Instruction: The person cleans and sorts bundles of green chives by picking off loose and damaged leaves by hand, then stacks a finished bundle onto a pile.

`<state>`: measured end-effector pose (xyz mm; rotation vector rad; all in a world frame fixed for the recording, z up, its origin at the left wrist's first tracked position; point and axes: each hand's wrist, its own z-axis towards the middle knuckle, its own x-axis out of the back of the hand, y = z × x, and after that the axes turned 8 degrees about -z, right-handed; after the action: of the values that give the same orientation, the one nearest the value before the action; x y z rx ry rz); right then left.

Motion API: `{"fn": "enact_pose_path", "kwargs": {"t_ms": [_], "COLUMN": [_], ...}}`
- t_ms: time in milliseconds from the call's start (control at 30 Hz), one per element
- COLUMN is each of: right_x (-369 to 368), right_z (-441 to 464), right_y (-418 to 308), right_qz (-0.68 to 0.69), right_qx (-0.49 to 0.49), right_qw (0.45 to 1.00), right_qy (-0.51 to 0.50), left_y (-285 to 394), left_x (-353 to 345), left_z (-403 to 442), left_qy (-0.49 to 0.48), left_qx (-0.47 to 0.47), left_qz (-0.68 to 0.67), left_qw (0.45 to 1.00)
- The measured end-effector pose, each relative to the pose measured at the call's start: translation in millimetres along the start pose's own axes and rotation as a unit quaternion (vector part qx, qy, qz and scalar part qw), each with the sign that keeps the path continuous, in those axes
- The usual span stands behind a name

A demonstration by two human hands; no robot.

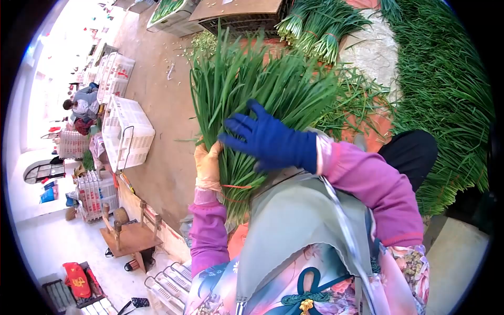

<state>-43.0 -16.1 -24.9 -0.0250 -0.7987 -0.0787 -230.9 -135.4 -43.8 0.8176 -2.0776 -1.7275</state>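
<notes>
A large bunch of green chives fans out before me, its leaf tips pointing away. A thin red band circles the stems near my lap. My left hand, in a yellow glove, is closed around the left edge of the bunch just above the band. Over the middle of the leaves lies my right hand, in a dark blue glove, its fingers spread and touching the chives. Part of the stems is hidden under that hand and the grey-green apron.
Loose chives are heaped on the right. Tied bundles lie at the top near a crate with a board. White plastic baskets and a wooden stool stand left. Another person sits further off.
</notes>
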Motion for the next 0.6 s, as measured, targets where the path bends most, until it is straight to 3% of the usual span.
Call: {"fn": "enact_pose_path", "kwargs": {"t_ms": [33, 100, 200, 400, 533, 600], "right_x": [-11.6, -27.9, -25.4, -23.1, -11.9, -8.8], "right_z": [-2.3, -14.7, -26.8, -43.5, -42.6, -41.0], "right_y": [4.1, 6.5, -6.2, -24.5, -12.2, -1.5], "right_qz": [-0.015, 0.135, 0.145, 0.105, 0.114, 0.151], "right_qx": [-0.01, -0.047, -0.053, -0.091, -0.091, -0.086], "right_qw": [1.0, 0.942, 0.928, 0.973, 0.972, 0.978], "right_qy": [-0.004, -0.302, -0.339, -0.183, -0.184, -0.114], "left_y": [-0.4, -4.6, -9.6, -9.9, -7.6, -10.7], "left_x": [1.5, 8.6, 12.3, 12.2, 1.4, 0.3], "left_z": [1.7, 5.2, 4.8, 1.0, -3.5, -5.4], "left_qy": [0.003, 0.09, 0.134, 0.158, 0.145, 0.136], "left_qx": [-0.001, 0.029, 0.036, 0.064, 0.047, 0.04], "left_qz": [0.002, -0.004, -0.007, -0.038, -0.026, -0.044], "left_qw": [1.0, 0.996, 0.99, 0.985, 0.988, 0.989]}}
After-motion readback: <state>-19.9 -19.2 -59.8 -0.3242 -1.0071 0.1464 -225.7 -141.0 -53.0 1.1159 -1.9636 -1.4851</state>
